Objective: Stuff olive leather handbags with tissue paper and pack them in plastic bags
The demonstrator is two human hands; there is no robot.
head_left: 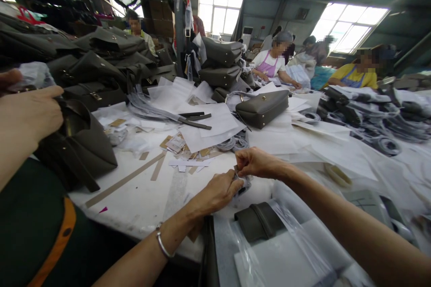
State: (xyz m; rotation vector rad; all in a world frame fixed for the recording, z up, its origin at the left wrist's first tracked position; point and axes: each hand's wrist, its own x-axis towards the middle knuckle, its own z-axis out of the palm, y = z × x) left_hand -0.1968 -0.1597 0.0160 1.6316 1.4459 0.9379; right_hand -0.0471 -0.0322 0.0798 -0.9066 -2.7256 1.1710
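Observation:
Near the table's front edge my two hands meet over a small grey bundle in clear wrap [243, 187], which looks like a coiled strap; much of it is hidden. My left hand [218, 190], with a bangle on the wrist, is closed on the bundle from the left. Pinched in my right hand [254, 162], just above it, is the end of a small brownish strip [236, 170]. Below my hands lies a dark grey-green bag part [259, 221] with clear plastic and white foam sheet [269, 262] around it.
At left, a co-worker's hand [37, 112] is at an open dark bag [87, 143]. Paper tags [178, 143] and brown strips [124, 179] lie mid-table. Behind stand a finished handbag [262, 108] and wrapped straps [387, 116]. A tape roll [338, 176] lies right.

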